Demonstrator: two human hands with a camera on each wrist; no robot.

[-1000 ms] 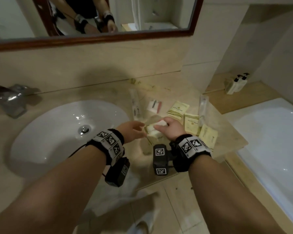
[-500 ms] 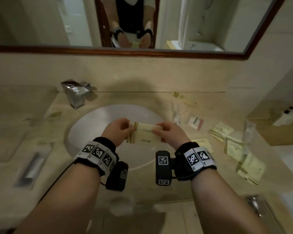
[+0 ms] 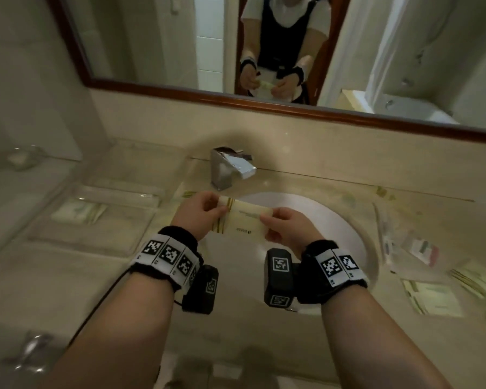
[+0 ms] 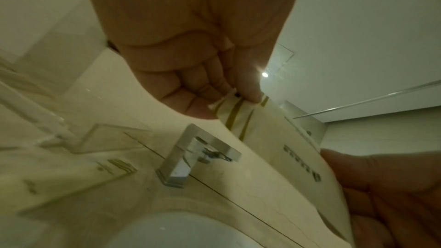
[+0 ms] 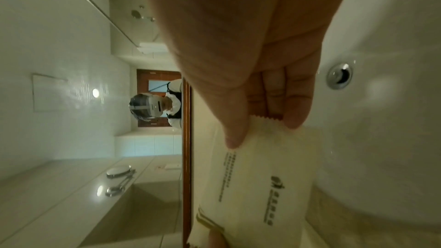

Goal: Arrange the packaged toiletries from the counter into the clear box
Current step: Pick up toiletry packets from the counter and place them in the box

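Observation:
Both hands hold one cream toiletry packet (image 3: 243, 221) with gold stripes above the left side of the white sink (image 3: 345, 234). My left hand (image 3: 201, 213) pinches its striped end (image 4: 235, 108). My right hand (image 3: 284, 227) pinches the other, serrated end (image 5: 262, 125) between thumb and fingers. The clear box (image 3: 101, 217) stands on the counter to the left, and a cream packet (image 3: 79, 211) lies inside it. More packets (image 3: 432, 300) lie on the counter to the right.
A chrome faucet (image 3: 230, 167) stands just behind the held packet. A wrapped toothbrush (image 3: 385, 231) and a small red-and-white sachet (image 3: 424, 248) lie right of the sink. A mirror (image 3: 264, 51) with a wooden frame runs along the wall.
Both hands lifted the packet off the right counter and carried it left over the sink toward the faucet. The view swung left, bringing the clear box into sight.

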